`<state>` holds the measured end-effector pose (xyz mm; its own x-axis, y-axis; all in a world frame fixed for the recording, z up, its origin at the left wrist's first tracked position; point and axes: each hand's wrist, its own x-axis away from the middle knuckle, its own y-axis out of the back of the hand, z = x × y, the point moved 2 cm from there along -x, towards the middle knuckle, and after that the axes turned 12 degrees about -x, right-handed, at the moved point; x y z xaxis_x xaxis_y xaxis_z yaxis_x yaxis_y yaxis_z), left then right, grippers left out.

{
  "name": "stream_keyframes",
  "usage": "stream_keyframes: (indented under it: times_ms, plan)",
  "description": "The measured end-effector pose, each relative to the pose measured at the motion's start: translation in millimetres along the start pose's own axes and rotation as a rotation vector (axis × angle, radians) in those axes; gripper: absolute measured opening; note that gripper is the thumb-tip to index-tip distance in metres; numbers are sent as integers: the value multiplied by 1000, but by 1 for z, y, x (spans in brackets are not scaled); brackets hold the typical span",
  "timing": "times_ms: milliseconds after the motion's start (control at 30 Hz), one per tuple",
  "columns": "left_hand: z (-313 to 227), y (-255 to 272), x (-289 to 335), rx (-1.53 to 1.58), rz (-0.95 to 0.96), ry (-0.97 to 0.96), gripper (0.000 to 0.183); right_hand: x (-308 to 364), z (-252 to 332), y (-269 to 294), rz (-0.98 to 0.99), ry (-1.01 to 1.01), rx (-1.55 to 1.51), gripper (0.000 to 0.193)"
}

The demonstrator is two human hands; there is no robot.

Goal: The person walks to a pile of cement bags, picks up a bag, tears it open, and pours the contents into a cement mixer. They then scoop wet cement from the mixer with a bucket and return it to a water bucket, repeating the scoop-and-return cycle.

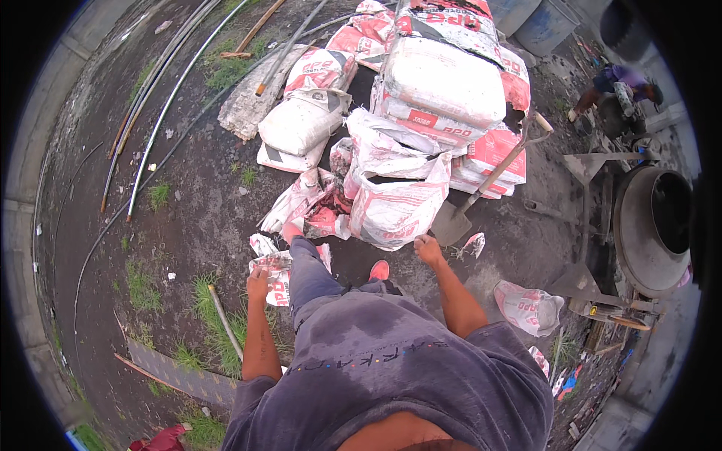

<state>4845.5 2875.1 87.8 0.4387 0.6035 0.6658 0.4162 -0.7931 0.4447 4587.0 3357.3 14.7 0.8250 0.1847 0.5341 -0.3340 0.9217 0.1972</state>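
My left hand (258,282) hangs beside my left leg with its fingers curled, and I see nothing in it. Beyond and beside it, torn red-and-white bag scraps (278,287) lie on the ground. My right hand (427,249) is loosely closed and seems to hold nothing. It is just short of the lower right corner of an opened cement sack (397,212), whose torn top gapes. Next to that sack, a shovel (496,173) leans with its blade down against the stacked cement bags (444,83).
A cement mixer (639,225) stands at the right, with an empty-looking bag (529,308) before it. Another person (620,98) bends at the far right. Long pipes (150,143) lie at the left. Nearer are a wooden stick (226,323) and grass. A blue drum (547,28) stands behind.
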Motion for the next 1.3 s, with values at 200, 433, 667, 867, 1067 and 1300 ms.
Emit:
stream_keyframes:
  times_ms: [200,433,667,867,1067,1300]
  plan:
    - [80,29,-79,-68,219,387,33,40,-51,4,110,76,939,16]
    - [30,116,-197,66,263,214,37,50,-9,-103,477,-235,1090,20]
    - [-76,186,-286,-80,162,202,45,-42,218,-237,-114,269,250,29]
    - [-134,176,-306,66,134,51,43,-51,266,-257,-51,269,191,29]
    - [-125,136,-263,-34,321,77,41,-15,112,-218,-138,-26,499,33]
    - [-132,126,-251,-1187,438,-319,39,101,-21,-199,-33,-455,687,27]
